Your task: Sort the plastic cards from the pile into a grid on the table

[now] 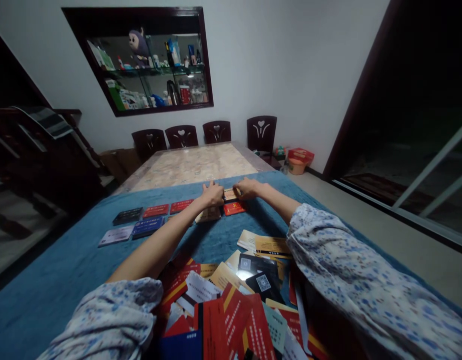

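Observation:
Far out over the blue cloth, both my hands meet at a cream card (231, 194) with dark edging. My left hand (213, 193) has its fingers curled and pinches the card's left end. At the other end my right hand (247, 188) is closed on it with thumb and fingers. Just below the card lies a red card (234, 208). A cream stack of cards (208, 215) sits under my left wrist. Further left are rows of red cards (156, 211), a black card stack (127, 216), blue cards (148, 227) and a pale lilac card (116, 236).
A large loose heap of mixed cards (231, 315) lies close to me, between my forearms. The blue cloth (76, 265) covers the near part of the patterned table (200, 162). Several dark chairs (181, 136) line the far side, below a wall cabinet (155, 70).

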Tool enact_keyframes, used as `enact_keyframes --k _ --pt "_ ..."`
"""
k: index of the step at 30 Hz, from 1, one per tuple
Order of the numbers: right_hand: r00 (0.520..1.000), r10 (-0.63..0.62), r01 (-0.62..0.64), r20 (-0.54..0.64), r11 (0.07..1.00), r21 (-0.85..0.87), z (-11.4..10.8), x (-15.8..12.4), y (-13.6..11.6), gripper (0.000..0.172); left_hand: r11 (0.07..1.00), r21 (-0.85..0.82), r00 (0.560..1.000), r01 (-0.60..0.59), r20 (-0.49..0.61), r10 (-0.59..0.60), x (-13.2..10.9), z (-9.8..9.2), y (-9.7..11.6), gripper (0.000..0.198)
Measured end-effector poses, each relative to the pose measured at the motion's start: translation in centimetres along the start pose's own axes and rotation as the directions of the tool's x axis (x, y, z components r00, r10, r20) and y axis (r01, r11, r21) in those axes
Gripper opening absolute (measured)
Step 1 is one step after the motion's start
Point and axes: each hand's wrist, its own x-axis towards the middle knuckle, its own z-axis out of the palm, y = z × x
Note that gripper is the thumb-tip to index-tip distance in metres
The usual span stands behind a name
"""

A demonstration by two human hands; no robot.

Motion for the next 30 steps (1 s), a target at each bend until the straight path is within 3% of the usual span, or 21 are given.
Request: enact_keyframes --k 9,18,30 --pt "0.997 0.032 -0.032 0.068 0.999 0.004 1.0 1.9 -0.1 0.048 0.999 -0.039 0.998 0.029 0.059 -0.026 1.4 1.0 -0.2 0.035" --pt "0.995 0.036 -0.041 0.093 0.998 0.054 1.5 2.9 -0.2 0.045 0.999 -0.032 0.995 0.044 0.09 -0.041 2.2 1.3 -0.4 0.031" --pt "0.993 0.061 -0.068 0.106 0.995 0.068 1.5 3.0 -0.5 0.045 0.997 -0.023 0.99 0.075 0.122 -0.072 2.8 1.7 -0.3 0.041"
